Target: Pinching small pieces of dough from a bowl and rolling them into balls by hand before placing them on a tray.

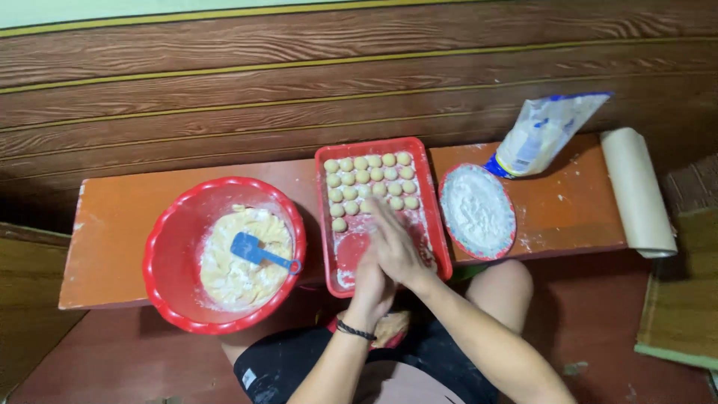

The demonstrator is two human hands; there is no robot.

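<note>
My left hand and my right hand are pressed palm to palm over the near end of a red rectangular tray. Whatever lies between the palms is hidden. The tray holds several small pale dough balls in rows at its far end, with flour dusted on its floor. My left wrist wears a dark band. To the left stands a large red bowl with pale dough and a blue spatula in it.
A red plate of white flour sits right of the tray, with a tilted flour bag behind it. A roll of brown paper lies at the bench's right end. All rest on a low orange bench against a wooden wall.
</note>
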